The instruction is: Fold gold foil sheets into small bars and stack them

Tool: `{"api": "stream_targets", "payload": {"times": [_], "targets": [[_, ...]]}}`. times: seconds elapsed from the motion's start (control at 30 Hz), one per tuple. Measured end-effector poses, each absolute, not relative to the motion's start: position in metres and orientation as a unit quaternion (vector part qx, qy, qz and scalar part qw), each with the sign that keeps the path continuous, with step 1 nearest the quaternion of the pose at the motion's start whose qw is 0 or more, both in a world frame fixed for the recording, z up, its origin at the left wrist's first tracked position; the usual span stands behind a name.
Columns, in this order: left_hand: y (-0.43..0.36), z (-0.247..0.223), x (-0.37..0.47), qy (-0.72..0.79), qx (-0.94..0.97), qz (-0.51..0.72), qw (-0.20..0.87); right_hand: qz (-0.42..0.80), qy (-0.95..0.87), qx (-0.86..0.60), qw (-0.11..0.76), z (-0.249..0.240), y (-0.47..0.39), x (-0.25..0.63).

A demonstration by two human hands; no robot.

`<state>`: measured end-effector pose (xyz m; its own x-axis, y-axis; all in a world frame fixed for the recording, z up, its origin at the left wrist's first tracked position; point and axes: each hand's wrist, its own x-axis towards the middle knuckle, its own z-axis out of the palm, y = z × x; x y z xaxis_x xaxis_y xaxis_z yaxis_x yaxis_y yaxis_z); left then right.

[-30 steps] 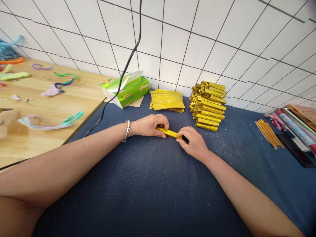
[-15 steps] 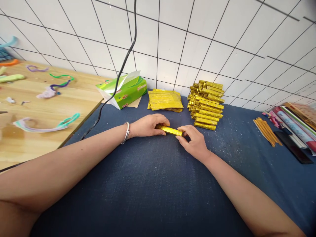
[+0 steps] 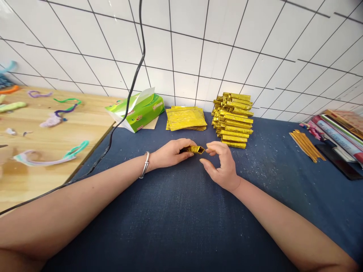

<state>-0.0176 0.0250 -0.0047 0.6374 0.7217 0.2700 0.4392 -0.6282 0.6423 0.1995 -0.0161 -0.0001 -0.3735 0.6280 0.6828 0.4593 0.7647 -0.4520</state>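
Observation:
Between the thumb and fingers of my left hand [image 3: 172, 153] is a folded gold paper tube [image 3: 197, 149], its hollow end turned to the right. My right hand [image 3: 222, 164] is just right of that end, thumb and fingers apart, with nothing between them. Behind my hands lies a flat pile of gold paper sheets [image 3: 187, 119]. Right of the sheets, a tall stack of similar gold tubes [image 3: 235, 120] stands close to the wall. The far part of the held tube is hidden by my left fingers.
A green tissue pack [image 3: 146, 111] stands at the back left, with a black cable [image 3: 130, 90] hanging in front of it. Pipe cleaners [image 3: 51, 158] lie on the wooden table [image 3: 93, 128]. To the right are brown strips [image 3: 306, 145], a dark flat object [image 3: 338, 162] and books [image 3: 337, 132].
My right hand has let go of the tube's right end, and its fingers have spread. The tube has turned in my left hand so its hollow end shows. The whole view has shifted slightly.

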Motion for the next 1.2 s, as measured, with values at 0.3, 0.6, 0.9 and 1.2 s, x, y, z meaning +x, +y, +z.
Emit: {"api": "stream_targets", "payload": {"times": [0.3, 0.6, 0.9, 1.2], "targets": [[0.026, -0.005, -0.018, 0.342, 0.857, 0.271, 0.274, 0.059, -0.842, -0.317, 0.433, -0.002, -0.015, 0.201], [0.025, -0.005, -0.018, 0.356, 0.836, 0.295, 0.294, 0.087, -0.827, -0.324, 0.451, -0.001, -0.012, 0.201], [0.030, -0.008, -0.020, 0.440, 0.792, 0.343, 0.249, 0.109, -0.757, -0.507, 0.398, -0.019, 0.012, 0.207], [0.015, -0.002, -0.010, 0.406, 0.806, 0.363, 0.230, 0.047, -0.846, -0.427, 0.315, -0.011, 0.004, 0.204]]}}
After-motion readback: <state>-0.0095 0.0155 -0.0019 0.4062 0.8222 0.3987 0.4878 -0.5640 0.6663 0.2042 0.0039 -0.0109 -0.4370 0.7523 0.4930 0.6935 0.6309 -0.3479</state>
